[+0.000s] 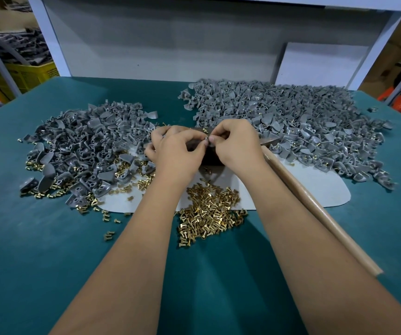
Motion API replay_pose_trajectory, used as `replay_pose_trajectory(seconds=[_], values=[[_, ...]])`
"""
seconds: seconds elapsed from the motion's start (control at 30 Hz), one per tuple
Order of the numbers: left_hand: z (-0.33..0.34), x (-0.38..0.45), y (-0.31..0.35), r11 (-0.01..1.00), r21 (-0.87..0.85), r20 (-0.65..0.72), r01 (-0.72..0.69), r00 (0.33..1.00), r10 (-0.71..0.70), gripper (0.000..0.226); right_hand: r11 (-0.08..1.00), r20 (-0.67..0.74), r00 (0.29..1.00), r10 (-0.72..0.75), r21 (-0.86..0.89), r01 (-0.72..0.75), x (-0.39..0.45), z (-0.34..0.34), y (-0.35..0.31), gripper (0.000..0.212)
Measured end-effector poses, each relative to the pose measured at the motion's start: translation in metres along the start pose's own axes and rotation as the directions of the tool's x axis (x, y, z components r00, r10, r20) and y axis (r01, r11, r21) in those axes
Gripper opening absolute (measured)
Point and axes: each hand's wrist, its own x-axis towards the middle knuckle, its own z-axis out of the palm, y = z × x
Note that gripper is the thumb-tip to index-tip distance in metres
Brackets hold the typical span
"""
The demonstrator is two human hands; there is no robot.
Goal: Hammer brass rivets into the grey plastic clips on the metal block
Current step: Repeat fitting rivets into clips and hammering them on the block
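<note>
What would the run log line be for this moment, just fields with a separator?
stage: fitting rivet to clip | left hand: pinching small part | right hand: pinching grey clip | metal block: under hands | hammer: lying on table, untouched

We list a teal tabletop [37, 238] carrying a pale mat [315, 189], our landmark. Left of the mat: a heap of grey clips [78, 146] with stray rivets. Behind and right of the mat: a larger clip heap [279, 110]. At the mat's near edge: a pile of brass rivets [209, 213]. Across its right part: a wooden handle [315, 206].
</note>
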Motion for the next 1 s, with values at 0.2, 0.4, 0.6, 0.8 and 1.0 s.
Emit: replay_pose_trajectory(seconds=[0.2,0.4,0.6,0.8,1.0], values=[[0.002,0.0,0.001,0.999,0.05,-0.001,0.012,1.0,-0.012,0.01,1.0,-0.065,0.998,-0.02,0.016,0.021,-0.007,0.004,0.001,0.013],[0.002,0.001,-0.001,0.998,0.065,0.0,0.002,1.0,-0.002,0.01,0.996,-0.015,0.998,-0.057,0.061,0.058,-0.009,-0.002,0.004,0.008],[0.001,0.0,-0.001,0.999,0.052,0.006,0.011,1.0,-0.011,0.009,0.998,-0.098,0.995,-0.035,0.052,0.04,-0.009,0.005,0.004,0.012],[0.002,0.001,0.0,0.999,0.031,0.007,0.028,1.0,-0.029,0.006,0.993,-0.152,0.984,-0.095,0.059,0.105,-0.012,0.01,0.008,0.012],[0.0,-0.001,0.001,0.999,0.004,0.013,0.032,0.999,-0.032,0.004,0.985,-0.185,0.969,-0.166,0.021,0.173,-0.014,0.014,0.012,0.009]])
